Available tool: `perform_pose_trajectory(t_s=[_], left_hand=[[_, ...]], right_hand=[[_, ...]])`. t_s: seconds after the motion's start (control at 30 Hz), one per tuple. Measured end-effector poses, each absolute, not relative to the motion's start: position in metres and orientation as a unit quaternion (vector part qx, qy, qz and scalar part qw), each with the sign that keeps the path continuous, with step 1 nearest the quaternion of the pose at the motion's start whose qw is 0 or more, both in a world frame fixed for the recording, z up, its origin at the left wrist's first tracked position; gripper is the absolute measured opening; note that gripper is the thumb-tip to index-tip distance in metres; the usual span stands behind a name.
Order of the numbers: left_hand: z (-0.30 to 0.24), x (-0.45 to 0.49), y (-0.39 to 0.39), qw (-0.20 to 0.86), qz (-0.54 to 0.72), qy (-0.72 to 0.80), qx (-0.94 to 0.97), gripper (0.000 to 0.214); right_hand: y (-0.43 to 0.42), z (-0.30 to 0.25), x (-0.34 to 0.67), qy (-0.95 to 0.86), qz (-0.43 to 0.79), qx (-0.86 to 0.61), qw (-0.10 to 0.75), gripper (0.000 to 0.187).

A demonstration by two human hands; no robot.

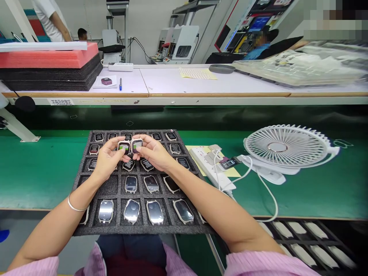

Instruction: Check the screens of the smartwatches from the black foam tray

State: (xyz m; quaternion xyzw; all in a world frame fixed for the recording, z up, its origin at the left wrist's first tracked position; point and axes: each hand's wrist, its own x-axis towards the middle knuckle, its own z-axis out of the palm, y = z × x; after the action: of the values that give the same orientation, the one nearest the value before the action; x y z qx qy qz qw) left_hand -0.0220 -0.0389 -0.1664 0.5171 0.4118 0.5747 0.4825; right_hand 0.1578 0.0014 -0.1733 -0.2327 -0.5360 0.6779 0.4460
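Two at our fingertips: the left watch and the right watch, screens toward us.
Our left hand and right hand each pinch one pale case by its edges, thumb and fingers closed only to its width, presumably so both displays can be viewed together; we cannot tell whether the cases touch. Each dark screen shows green and white patches. Below our fingers, the foam tray seats other watches in separate pockets, likely to prevent rubbing.
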Motion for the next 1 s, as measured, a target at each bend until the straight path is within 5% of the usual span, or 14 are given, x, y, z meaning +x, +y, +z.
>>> perform_pose_trajectory(t_s=[0.4, 1.0], left_hand=[[-0.1642, -0.0221, -0.0404, 0.489, 0.563, 0.431, 0.508, 0.041], [-0.1649, -0.0208, -0.0399, 0.492, 0.566, 0.420, 0.511, 0.047]], right_hand=[[0.0013, -0.1732, 0.1565, -0.525, 0.684, -0.247, 0.442, 0.028], [0.0012, -0.1728, 0.1568, -0.530, 0.680, -0.237, 0.448, 0.039]])
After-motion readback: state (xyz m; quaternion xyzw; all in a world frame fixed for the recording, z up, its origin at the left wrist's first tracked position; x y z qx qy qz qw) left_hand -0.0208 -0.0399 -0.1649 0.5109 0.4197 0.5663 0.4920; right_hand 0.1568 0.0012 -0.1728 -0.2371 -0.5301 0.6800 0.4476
